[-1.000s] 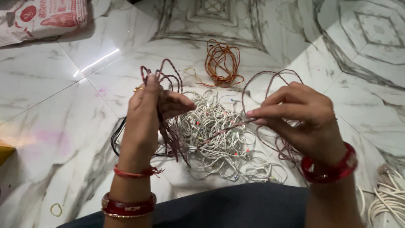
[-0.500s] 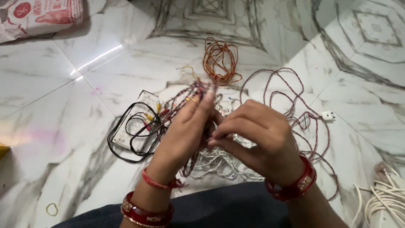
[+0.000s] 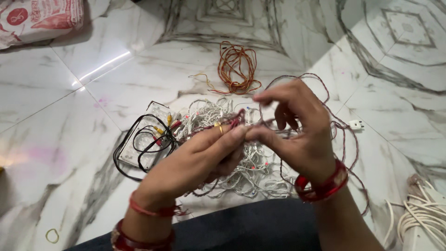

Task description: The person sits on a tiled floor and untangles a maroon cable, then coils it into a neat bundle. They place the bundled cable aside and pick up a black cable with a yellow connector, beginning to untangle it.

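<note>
Fingertips of both hands pinch one twisted maroon wire [image 3: 241, 116].

Her left hand [image 3: 204, 158] and right hand [image 3: 292, 125] meet over the white string-light tangle [image 3: 241, 158] on the marble floor [image 3: 55, 121]; wire loops trail rightward, an orange coil [image 3: 237, 67] beyond.

Two hands, left hand [image 3: 195, 160] and right hand [image 3: 292, 128]. One maroon twisted wire [image 3: 341, 128], one white string-light tangle [image 3: 218, 116], one orange wire coil [image 3: 237, 67] at upper centre, one black cable [image 3: 139, 139], one printed sack [image 3: 39, 18] at upper left.
</note>
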